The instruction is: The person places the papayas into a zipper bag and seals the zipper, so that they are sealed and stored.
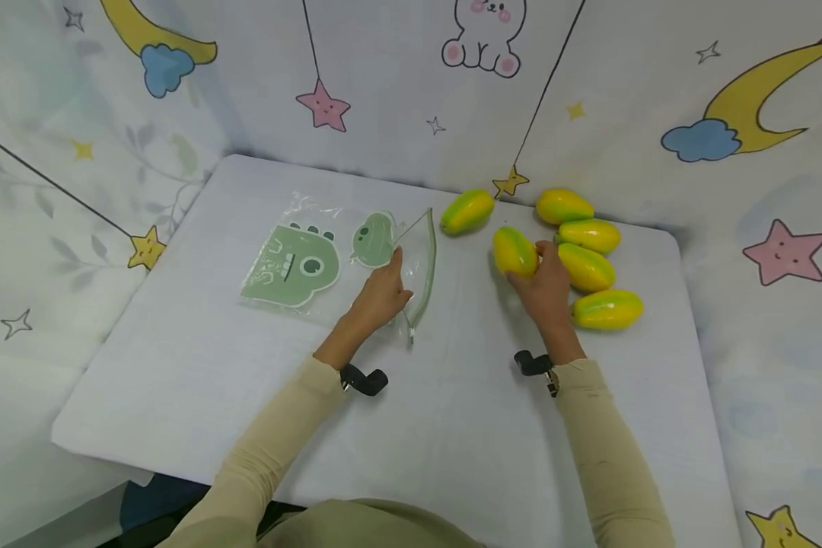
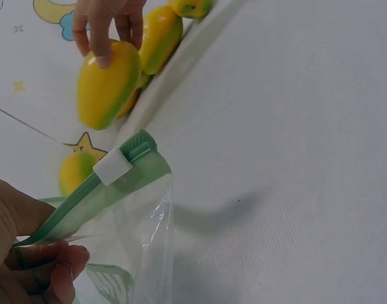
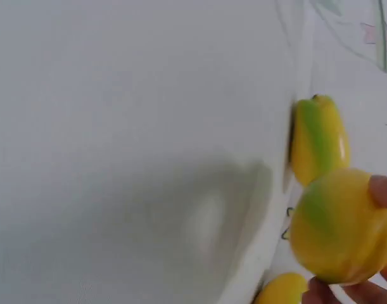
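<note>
Held fruit: a glossy yellow-green oval papaya-like fruit [image 1: 514, 251], gripped by the fingers and thumb of the right hand [image 1: 549, 293].
Bag: a clear plastic pouch with green cartoon prints [image 1: 344, 274], at the held fruit's 9 o'clock; the left hand [image 1: 378, 298] pinches its edge.
Green strip: the pouch's bowed closure [image 1: 431, 266], white plastic slider [image 2: 113, 166] near its 6 o'clock end.
Lone fruit: a matching yellow-green fruit [image 1: 469, 211] at the held fruit's 10 o'clock, near the strip's upper end.
Cluster: four more fruits [image 1: 587, 268], from 2 to 4 o'clock, crowding the right hand.
Bench: white-covered [image 1: 466, 426].
</note>
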